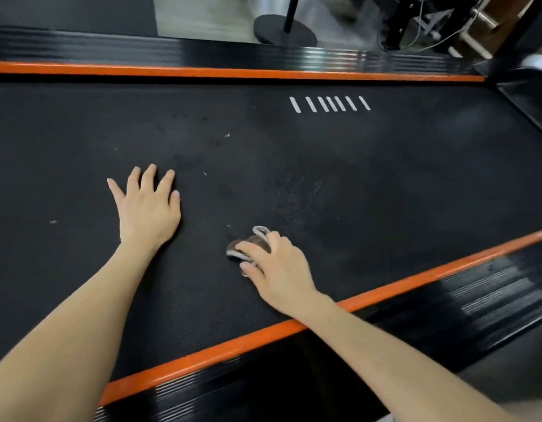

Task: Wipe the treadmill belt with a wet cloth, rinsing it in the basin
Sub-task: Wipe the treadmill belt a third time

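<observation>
The black treadmill belt fills most of the view, with white slanted marks near its far edge and a dusty, speckled patch right of centre. My right hand presses a small bunched brown and white cloth onto the belt near the front edge, fingers curled over it. Flat on the belt to the left lies my left hand, fingers spread and holding nothing. No basin is in view.
Orange strips edge the belt at the far and near sides, each backed by a ribbed black side rail. Beyond the far rail stand a round black stand base and machine frames with cables.
</observation>
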